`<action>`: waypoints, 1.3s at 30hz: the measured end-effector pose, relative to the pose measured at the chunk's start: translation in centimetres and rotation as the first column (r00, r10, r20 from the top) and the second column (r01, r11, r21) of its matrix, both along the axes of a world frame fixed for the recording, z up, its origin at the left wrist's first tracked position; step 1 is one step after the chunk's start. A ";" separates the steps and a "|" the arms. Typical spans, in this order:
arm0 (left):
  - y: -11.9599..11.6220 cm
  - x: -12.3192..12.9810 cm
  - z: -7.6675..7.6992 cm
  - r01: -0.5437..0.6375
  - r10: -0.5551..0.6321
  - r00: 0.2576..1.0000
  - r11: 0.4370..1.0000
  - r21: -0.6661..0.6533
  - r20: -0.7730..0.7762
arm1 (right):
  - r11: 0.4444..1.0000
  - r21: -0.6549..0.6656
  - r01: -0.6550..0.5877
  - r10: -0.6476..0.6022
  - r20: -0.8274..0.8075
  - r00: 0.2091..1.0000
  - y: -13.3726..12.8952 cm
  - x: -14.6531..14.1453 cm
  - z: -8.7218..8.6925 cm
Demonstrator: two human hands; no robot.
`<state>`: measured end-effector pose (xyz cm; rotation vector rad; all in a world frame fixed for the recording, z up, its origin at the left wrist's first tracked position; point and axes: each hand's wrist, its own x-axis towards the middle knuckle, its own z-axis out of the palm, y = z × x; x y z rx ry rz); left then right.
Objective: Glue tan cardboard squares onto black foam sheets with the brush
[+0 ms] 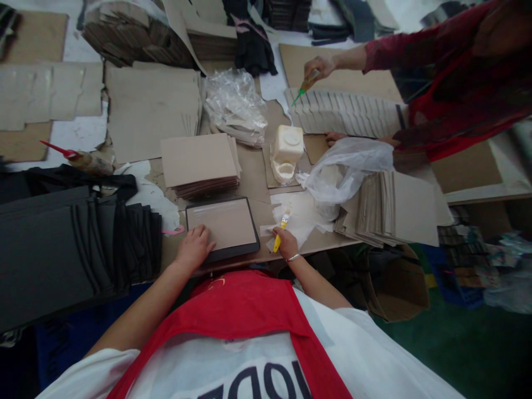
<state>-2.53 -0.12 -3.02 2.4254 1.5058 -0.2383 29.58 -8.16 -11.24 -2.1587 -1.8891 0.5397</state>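
Observation:
My left hand (194, 247) lies on the left part of a tan board (226, 221), its fingers spread. Black material (252, 233) frames that board at the table's front edge. To the right, my right hand (286, 243) is closed round the yellow handle of a brush (280, 231), bristles pointing up and away. Under the brush is a whitish, stained sheet (305, 213). Behind the black-edged board stands a stack of tan boards (199, 163). A cream plastic container (287, 147) with a cut-open front sits beyond the brush.
Black folded pieces (41, 244) fill the left, near a red-nozzled bottle (89, 162). At right are a plastic bag (347, 166) and upright tan boards (415, 208). Another person's hand (319, 69) holds a green-tipped tool over grey strips (344, 113). A crumpled clear bag (236, 102) lies behind.

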 end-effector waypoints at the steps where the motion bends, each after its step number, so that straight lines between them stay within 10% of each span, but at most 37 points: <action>1: 0.0 -0.1 0.1 -0.007 0.007 1.000 1.000 -0.005 0.008 | 0.999 0.027 0.024 -0.023 -0.033 0.999 0.2 0.1 0.3; 6: -0.1 1.3 0.7 -0.072 0.064 0.964 0.997 0.020 0.257 | 0.966 0.202 0.161 -0.120 -0.202 0.972 1.8 -0.4 3.2; 11: 0.6 7.6 1.9 -0.032 0.202 0.694 0.967 -0.252 0.691 | 0.930 0.200 0.308 -0.164 -0.526 0.835 3.6 -2.2 8.6; 15: 1.5 12.0 2.5 0.235 0.509 0.506 0.695 -0.680 0.696 | 0.935 0.078 0.345 -0.166 -0.763 0.624 5.0 -3.7 12.0; 18: 1.8 12.4 2.5 0.318 0.690 0.424 0.493 -0.810 0.586 | 0.946 0.084 0.313 -0.131 -0.784 0.606 5.9 -4.3 13.0; 24: 2.1 9.3 2.1 0.119 0.704 0.496 0.525 -0.843 0.509 | 0.986 0.137 0.094 0.006 -0.598 0.802 7.9 -5.1 12.2; 28: 2.5 5.1 1.5 0.087 0.751 0.509 0.441 -0.893 0.420 | 0.950 0.249 0.190 -0.013 -0.574 0.819 9.8 -5.8 10.6; 34: 3.6 -1.4 0.1 -0.204 0.931 0.193 0.346 -0.916 0.309 | 0.918 0.296 0.262 -0.062 -0.548 0.834 12.2 -7.0 7.0; 36: 4.5 -2.4 -0.4 -0.348 0.924 0.149 0.383 -0.856 0.353 | 0.927 0.314 0.206 -0.039 -0.466 0.884 12.7 -7.7 5.8; 39: 5.9 -3.2 -1.3 -0.572 0.852 0.271 0.516 -0.637 0.447 | 0.935 0.336 0.117 -0.002 -0.324 0.946 13.2 -8.6 4.3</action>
